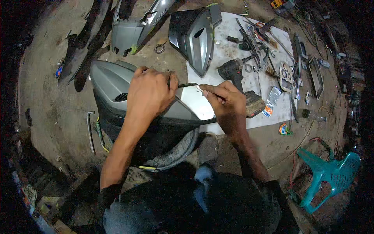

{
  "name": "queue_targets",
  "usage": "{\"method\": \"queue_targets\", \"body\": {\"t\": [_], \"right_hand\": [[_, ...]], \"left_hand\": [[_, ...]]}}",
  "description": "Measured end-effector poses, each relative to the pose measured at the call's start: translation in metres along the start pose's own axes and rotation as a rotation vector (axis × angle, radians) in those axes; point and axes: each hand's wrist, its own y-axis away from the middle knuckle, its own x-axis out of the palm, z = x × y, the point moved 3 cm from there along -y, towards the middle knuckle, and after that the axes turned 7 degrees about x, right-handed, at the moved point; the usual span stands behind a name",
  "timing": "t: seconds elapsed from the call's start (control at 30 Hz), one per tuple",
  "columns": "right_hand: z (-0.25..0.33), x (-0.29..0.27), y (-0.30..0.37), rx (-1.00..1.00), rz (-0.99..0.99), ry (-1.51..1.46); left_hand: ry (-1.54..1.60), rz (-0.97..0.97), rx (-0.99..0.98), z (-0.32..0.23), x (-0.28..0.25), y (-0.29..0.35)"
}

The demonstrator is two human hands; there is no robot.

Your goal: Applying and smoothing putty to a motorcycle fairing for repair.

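Observation:
A grey scooter body panel (113,83) with a black lower part lies across the floor in front of me. Its right end carries a bright white area (194,104). My left hand (150,91) rests on top of the panel with curled fingers; something dark shows between thumb and forefinger, too little to name. My right hand (226,99) is at the panel's right end, its thumb and forefinger pinched together over the white area. A thin dark strip (189,84) runs between the two hands along the far edge; whether it is loose or part of the panel I cannot tell.
A white sheet (272,117) holds a cordless impact driver (233,72), pliers, other tools and another grey panel (200,43). More panels (128,35) lie at the far left. A wheel-like rim (183,150) is below my work; a teal plastic cover (331,175) lies right.

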Motion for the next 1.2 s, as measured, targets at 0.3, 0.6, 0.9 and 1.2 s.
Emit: {"method": "queue_targets", "body": {"t": [0.3, 0.6, 0.9, 1.2], "right_hand": [[0.002, -0.008, 0.012, 0.098, -0.086, 0.205], [-0.006, -0.008, 0.005, 0.116, -0.095, 0.230], [-0.009, -0.012, -0.002, 0.207, -0.063, 0.177], [-0.015, -0.008, -0.008, 0.154, -0.025, 0.191]], "left_hand": [[0.040, -0.011, 0.036, -0.003, -0.006, -0.005], [0.024, 0.005, 0.007, -0.001, -0.001, -0.012], [0.036, 0.005, 0.008, -0.003, 0.000, -0.016], [0.014, 0.002, 0.028, -0.003, 0.004, -0.016]]}}
